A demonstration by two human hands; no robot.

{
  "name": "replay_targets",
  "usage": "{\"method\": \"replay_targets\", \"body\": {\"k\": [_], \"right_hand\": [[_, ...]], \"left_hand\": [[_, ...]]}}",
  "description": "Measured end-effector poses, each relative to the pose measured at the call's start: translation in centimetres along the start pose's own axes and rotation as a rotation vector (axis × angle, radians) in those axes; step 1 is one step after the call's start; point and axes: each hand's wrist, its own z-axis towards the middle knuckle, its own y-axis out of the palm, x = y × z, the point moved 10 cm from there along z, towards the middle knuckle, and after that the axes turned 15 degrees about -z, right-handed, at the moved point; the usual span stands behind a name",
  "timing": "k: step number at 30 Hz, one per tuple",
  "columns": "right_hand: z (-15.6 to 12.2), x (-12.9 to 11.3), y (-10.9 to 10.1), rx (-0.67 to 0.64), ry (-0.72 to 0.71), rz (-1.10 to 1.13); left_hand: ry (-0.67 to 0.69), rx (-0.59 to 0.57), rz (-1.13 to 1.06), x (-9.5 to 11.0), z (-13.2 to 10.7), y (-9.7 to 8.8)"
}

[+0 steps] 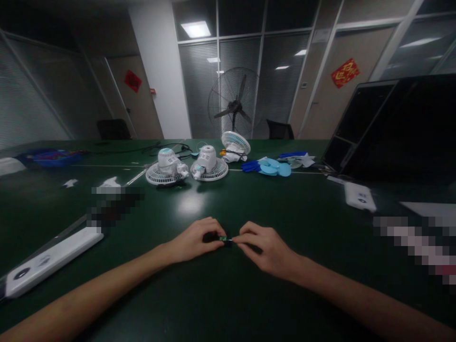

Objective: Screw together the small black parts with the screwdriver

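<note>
Small green part (223,238) lies crosswise between my hands over the table (228,297), pinched in my left hand (195,240), its free end toward my right hand (270,247), whose grasp I cannot tell.

ok, I count one left hand (197,240), one right hand (270,249), one tiny green piece (223,238), three white fans (167,164), one big dark fan (234,106), two red door signs (133,81), two chairs (113,129)
</note>
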Motion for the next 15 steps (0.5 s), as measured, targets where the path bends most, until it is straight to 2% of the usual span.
{"method": "replay_targets", "body": {"k": [9,12,15], "right_hand": [[0.1,-0.6,0.9,-0.101,-0.048,-0.039],[0.0,-0.4,0.7,-0.069,-0.036,-0.040],[-0.1,-0.1,-0.2,0.020,-0.012,-0.014]], "left_hand": [[0.017,-0.050,0.024,1.0,0.2,1.3],[0.022,-0.049,0.047,1.3,-0.1,1.2],[0.011,-0.079,0.031,1.2,-0.4,1.4]]}}
